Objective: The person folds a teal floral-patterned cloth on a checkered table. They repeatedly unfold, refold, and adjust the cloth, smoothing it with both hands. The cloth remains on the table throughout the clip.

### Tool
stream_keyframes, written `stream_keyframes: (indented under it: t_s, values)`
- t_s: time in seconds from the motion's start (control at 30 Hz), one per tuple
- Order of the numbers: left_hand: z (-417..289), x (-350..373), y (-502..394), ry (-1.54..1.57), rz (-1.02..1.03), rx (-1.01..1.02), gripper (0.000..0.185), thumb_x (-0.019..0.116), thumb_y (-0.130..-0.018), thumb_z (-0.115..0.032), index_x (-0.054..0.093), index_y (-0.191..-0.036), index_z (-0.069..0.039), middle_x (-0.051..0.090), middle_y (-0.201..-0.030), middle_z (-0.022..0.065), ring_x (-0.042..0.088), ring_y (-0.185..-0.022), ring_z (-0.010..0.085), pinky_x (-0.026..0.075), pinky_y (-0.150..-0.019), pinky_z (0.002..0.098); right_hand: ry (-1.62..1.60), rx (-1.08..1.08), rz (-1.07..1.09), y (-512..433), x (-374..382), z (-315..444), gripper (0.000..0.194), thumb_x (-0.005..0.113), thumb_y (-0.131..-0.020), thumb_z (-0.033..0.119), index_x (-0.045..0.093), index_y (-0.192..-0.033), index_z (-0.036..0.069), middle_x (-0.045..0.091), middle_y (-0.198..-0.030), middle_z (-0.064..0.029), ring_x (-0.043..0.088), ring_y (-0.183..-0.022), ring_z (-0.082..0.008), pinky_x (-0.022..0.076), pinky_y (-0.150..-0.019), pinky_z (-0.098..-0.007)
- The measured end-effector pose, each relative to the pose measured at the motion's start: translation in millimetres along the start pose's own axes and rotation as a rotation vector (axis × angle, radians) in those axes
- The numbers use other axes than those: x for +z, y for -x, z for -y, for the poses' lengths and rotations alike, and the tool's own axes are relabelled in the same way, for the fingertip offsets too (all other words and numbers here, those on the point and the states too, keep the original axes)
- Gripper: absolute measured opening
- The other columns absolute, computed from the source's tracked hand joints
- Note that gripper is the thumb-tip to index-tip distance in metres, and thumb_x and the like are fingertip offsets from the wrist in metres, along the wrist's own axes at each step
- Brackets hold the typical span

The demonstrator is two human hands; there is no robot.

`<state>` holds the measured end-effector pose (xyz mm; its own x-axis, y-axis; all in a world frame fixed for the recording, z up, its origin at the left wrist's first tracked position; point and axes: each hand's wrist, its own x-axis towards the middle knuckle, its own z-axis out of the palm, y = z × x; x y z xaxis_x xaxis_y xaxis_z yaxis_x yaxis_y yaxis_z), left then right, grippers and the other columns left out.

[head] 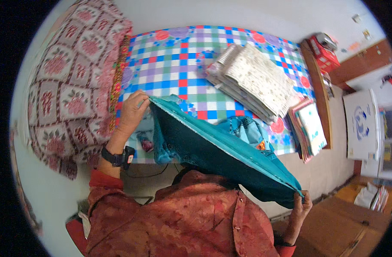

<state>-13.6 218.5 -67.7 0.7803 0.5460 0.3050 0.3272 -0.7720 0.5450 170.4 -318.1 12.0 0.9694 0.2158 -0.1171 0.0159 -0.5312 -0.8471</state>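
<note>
Between my two hands a teal cloth garment (221, 147) with a pale edge seam is stretched taut on a slant. My left hand (134, 109), with a black strap device on its wrist, pinches the upper left corner over the bed. My right hand (302, 204) grips the lower right corner, past the bed's near edge. Part of a light blue patterned cloth (247, 130) shows behind the teal one on the checked bedsheet (170, 69). Whether the two are one piece I cannot tell.
Folded cream printed fabrics (257, 80) lie stacked on the bed, with smaller folded cloths (308, 128) at its right edge. A rose-patterned blanket (77, 83) covers the left side. A wooden bed board (319, 99) bounds the right; a wooden cabinet (331, 228) stands lower right.
</note>
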Motion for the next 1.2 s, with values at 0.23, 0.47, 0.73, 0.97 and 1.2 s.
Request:
stream_keyframes:
  t_s: [0.23, 0.47, 0.73, 0.97, 1.2]
  values:
    - [-88.4, -78.8, 50.6, -0.267, -0.122, -0.022, 0.011, 0.065, -0.072, -0.002, 0.055, -0.076, 0.0, 0.058, -0.082, 0.0108, 0.057, -0.083, 0.0282, 0.043, -0.09, 0.0385, -0.126, -0.168, 0.155, -72.8, -3.7, -16.3, 0.018, 0.057, -0.09, 0.018, 0.053, -0.079, 0.003, 0.045, -0.071, 0.004, 0.038, -0.068, -0.0051, 0.0313, -0.06, -0.0214]
    - [-150.6, -81.5, 106.9, -0.445, -0.041, 0.156, 0.011, 0.065, -0.072, -0.003, 0.056, -0.078, -0.003, 0.056, -0.087, 0.01, 0.055, -0.096, 0.0326, 0.043, -0.09, 0.0423, -0.241, -0.155, 0.447, -100.7, 5.5, -13.9, 0.014, 0.06, -0.086, 0.013, 0.061, -0.093, 0.001, 0.06, -0.085, -0.0016, 0.05, -0.078, -0.0106, 0.04, -0.07, -0.0249]
    - [-175.3, -89.0, 125.4, -0.342, -0.132, -0.05, 0.013, 0.063, -0.073, -0.004, 0.051, -0.073, -0.002, 0.049, -0.075, 0.0122, 0.051, -0.075, 0.0317, 0.041, -0.067, 0.0393, -0.308, -0.241, 0.352, -133.3, -8.9, -23.2, 0.015, 0.054, -0.089, 0.011, 0.062, -0.097, 0.001, 0.057, -0.082, 0.0008, 0.047, -0.073, -0.0078, 0.0383, -0.067, -0.0214]
    - [-176.5, -86.8, 131.7, -0.285, -0.081, -0.156, 0.019, 0.065, -0.073, -0.007, 0.047, -0.068, -0.002, 0.046, -0.07, 0.0119, 0.048, -0.068, 0.03, 0.038, -0.062, 0.0378, -0.262, -0.248, 0.341, -146.1, -24.9, -49.8, 0.011, 0.055, -0.089, 0.01, 0.057, -0.095, 0.002, 0.052, -0.076, 0.0034, 0.043, -0.069, -0.0055, 0.0345, -0.063, -0.0204]
    - [-179.7, -85.7, 137.5, -0.264, -0.112, -0.181, 0.019, 0.065, -0.075, -0.009, 0.049, -0.071, 0.0, 0.047, -0.069, 0.0123, 0.05, -0.066, 0.0285, 0.039, -0.06, 0.0371, -0.277, -0.341, 0.281, -131.5, -26.6, -49.8, 0.017, 0.056, -0.09, 0.014, 0.052, -0.075, 0.007, 0.044, -0.068, 0.0068, 0.036, -0.065, -0.0031, 0.0283, -0.058, -0.0196]
